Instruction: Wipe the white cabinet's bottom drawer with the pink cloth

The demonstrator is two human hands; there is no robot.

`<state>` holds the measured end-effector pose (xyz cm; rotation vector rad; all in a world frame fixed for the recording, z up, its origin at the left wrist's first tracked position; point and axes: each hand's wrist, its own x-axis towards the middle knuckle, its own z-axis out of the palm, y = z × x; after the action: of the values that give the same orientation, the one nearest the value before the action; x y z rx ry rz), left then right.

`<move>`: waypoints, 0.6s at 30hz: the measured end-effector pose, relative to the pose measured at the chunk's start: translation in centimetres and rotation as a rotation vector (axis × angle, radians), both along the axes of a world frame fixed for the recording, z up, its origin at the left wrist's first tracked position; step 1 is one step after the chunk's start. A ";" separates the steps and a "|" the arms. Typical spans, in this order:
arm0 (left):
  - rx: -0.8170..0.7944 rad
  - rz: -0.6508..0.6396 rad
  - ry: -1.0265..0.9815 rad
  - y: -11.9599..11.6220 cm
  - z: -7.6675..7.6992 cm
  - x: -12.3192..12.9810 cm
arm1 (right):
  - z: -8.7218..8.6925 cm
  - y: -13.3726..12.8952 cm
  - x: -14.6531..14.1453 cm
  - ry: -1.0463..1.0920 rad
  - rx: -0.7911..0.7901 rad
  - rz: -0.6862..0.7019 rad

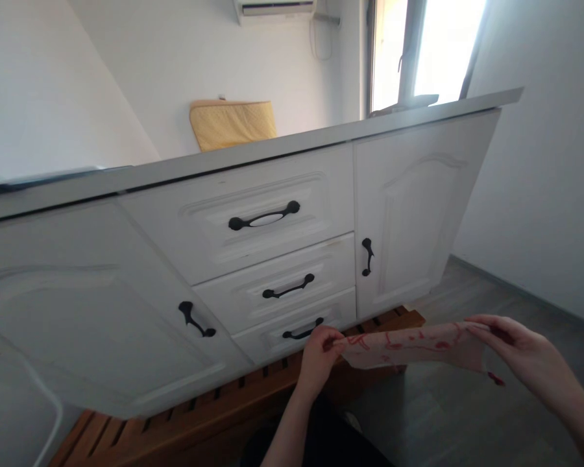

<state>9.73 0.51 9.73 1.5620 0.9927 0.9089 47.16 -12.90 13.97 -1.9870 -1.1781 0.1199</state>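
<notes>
A thin, pale cloth-like piece with red markings (413, 346) stretches between both hands at the lower right. My left hand (322, 353) pinches its left end, in front of the lowest drawer. At the other end, my right hand (511, 337) grips the upper right corner between thumb and fingers. The piece hangs down slightly between them, and a small dark red bit (496, 379) dangles below its right end.
A white cabinet (272, 256) with dark handles spans the view, its top edge (321, 137) slanting upward to the right. Below it is a slatted wooden bench (199, 412). A yellow-covered chair back (236, 123) shows behind, and a window (442, 52) stands at the upper right.
</notes>
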 end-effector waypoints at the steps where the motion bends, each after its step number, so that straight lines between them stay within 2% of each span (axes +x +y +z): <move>1: 0.025 -0.003 0.027 -0.1 0.3 0.1 | -0.4 -0.3 0.3 0.018 -0.017 -0.001; 7: 0.095 -0.025 0.119 -0.8 1.4 0.2 | -2.1 -2.1 1.7 0.065 -0.034 0.064; 11: 0.035 -0.067 0.151 -0.3 0.8 -0.3 | -2.1 -1.9 2.1 0.108 0.007 0.230; 14: 0.006 -0.042 0.182 0.5 -0.1 -0.1 | -2.2 -0.4 1.6 0.234 -0.096 0.347; 16: 0.008 0.015 0.196 0.7 -0.6 0.5 | -2.3 1.2 0.6 0.235 -0.112 0.305; 18: 0.014 0.073 0.199 0.5 -0.7 1.3 | -2.4 2.5 -1.0 0.183 -0.064 0.192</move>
<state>11.06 1.04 9.00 1.6610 1.1928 0.8222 46.12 -10.41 11.57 -1.8692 -1.2548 0.4330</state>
